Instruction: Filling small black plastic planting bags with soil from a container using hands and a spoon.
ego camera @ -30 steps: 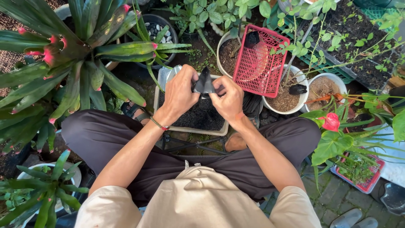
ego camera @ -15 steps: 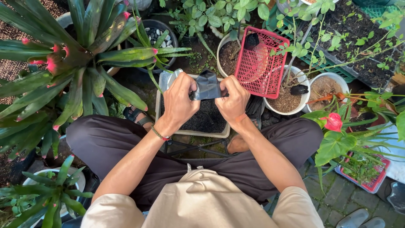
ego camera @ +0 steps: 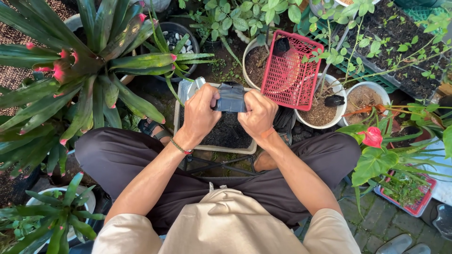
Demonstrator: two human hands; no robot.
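My left hand (ego camera: 200, 113) and my right hand (ego camera: 256, 114) both grip a small black plastic bag (ego camera: 230, 99), one at each side, stretching it flat between them. The bag hangs just above a white rectangular tub (ego camera: 214, 147) filled with dark soil, which stands between my knees. A thin bracelet circles my left wrist and an orange band my right wrist.
A red plastic basket (ego camera: 291, 69) leans on white pots of soil (ego camera: 321, 112) to the right. A big spiky red-tipped plant (ego camera: 80, 70) fills the left. A red flower (ego camera: 371, 136) and more potted plants crowd the right. Paving bricks (ego camera: 376, 221) lie at lower right.
The bag was a narrow bunched point held upright; my hands have drawn apart and pulled it out into a flat, wide shape, slightly lower over the tub.
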